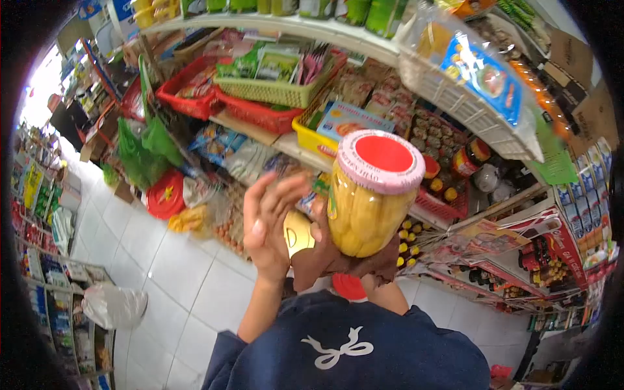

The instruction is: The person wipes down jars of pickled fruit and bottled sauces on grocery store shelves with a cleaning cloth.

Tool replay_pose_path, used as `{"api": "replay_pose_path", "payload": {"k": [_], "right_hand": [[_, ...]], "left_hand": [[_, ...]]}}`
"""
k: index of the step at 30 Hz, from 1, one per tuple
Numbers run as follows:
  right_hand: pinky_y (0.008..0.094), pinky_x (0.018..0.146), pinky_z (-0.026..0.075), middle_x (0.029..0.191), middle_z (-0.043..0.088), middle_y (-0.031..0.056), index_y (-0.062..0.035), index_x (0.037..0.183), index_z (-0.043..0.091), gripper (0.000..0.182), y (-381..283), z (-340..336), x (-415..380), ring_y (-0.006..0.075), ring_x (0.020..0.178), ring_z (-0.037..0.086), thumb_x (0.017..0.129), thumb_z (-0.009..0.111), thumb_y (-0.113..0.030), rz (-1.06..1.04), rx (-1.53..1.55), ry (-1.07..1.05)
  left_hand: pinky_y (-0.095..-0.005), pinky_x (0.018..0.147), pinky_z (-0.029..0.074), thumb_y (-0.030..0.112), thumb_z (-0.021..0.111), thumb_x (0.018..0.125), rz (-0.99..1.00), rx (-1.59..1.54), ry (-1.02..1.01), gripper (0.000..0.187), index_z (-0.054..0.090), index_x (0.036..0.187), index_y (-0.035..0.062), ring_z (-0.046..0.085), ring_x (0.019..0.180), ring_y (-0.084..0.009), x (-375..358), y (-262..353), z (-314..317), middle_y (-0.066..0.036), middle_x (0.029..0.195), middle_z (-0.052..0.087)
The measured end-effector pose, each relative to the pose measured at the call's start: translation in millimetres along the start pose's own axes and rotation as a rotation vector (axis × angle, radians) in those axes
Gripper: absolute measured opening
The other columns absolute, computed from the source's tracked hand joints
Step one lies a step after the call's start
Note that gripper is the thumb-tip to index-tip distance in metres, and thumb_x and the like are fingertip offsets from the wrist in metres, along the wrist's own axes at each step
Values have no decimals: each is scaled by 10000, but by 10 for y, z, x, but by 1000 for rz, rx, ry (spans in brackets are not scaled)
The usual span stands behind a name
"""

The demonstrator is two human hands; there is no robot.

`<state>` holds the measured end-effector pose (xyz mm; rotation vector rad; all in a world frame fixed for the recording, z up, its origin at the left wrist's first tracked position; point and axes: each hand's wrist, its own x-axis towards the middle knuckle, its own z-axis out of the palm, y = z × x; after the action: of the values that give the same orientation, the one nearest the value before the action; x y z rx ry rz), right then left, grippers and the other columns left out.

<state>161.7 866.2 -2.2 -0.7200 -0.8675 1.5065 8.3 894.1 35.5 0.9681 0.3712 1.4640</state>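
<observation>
A glass jar packed with yellow pieces, with a pink-rimmed red lid, stands slightly tilted in front of me. A brown cloth is bunched under and around its base. My right forearm reaches up beneath the cloth; my right hand holds the jar from below through it, fingers hidden. Left of the jar, my left hand is raised, its fingers apart and slightly bent, with nothing in it. Behind that hand shows a shiny gold round thing whose kind I cannot make out.
Shelves ahead carry red baskets, a green basket and a yellow basket of packets. A white basket juts out at upper right. Eggs sit low ahead; a white bag lies on the tiled floor.
</observation>
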Motion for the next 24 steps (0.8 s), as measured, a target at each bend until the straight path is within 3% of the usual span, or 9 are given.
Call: {"api": "replay_pose_path", "payload": {"k": [1,7,13,14,17,18,21,22,24], "right_hand": [[368,954,316,1277,354,154,-58,1300,264,560,-11,-6,15,256,1141,391,868,360,-401,-8,-9,-4],[363,955,311,1274,355,153,-50,1297,267,547,22,-51,92,252,1135,392,878,345,-392,3,1,13],[357,956,307,1270,356,152,-42,1294,270,534,122,-148,103,249,1130,393,887,330,-382,51,34,85],[357,956,307,1270,357,152,-41,1294,271,532,154,-185,89,248,1129,393,889,327,-381,66,39,98],[354,957,304,1268,357,152,-37,1292,272,526,293,-301,-24,246,1126,393,894,319,-376,133,57,157],[353,957,304,1268,358,152,-35,1292,273,524,349,-346,-57,246,1126,393,895,317,-375,158,61,178],[350,957,302,1266,358,151,-31,1290,274,518,560,-461,-183,244,1123,394,900,309,-370,230,81,238],[349,957,301,1265,359,151,-30,1290,274,516,626,-508,-210,243,1122,394,902,307,-368,249,83,255],[348,958,300,1264,359,151,-27,1289,275,512,741,-599,-229,242,1120,394,905,302,-365,282,87,289]], "left_hand": [[-352,895,362,487,385,777,-13,29,31,657,319,1193,-17,495,1006,-278,-44,-47,-31,-232,1114,475],[-348,857,392,453,416,777,-33,123,-69,545,424,1065,-10,517,939,-242,-75,5,-48,-188,1034,517],[-343,894,360,399,546,753,95,264,-154,573,435,1110,-35,494,1001,-234,-55,8,-119,-189,1073,508],[-363,919,336,456,633,682,43,252,-117,792,307,1240,-1,456,1066,-265,-62,59,-61,-209,1176,427],[-394,946,304,464,747,550,338,187,-31,1083,112,1319,40,405,1129,-295,3,5,122,-225,1274,302],[-418,967,275,449,812,437,290,267,-161,1304,-65,1326,74,353,1175,-316,19,71,66,-232,1319,210],[-377,973,287,322,834,424,197,314,-345,1078,250,1263,-20,406,1139,-261,-18,88,-45,-190,1244,373],[-349,957,312,253,831,422,-36,111,-269,946,362,1191,-38,453,1095,-222,-61,77,-60,-144,1170,467],[-336,929,343,247,834,414,-119,230,-195,930,373,1176,-22,482,1051,-207,-21,188,-56,-109,1118,504]]}}
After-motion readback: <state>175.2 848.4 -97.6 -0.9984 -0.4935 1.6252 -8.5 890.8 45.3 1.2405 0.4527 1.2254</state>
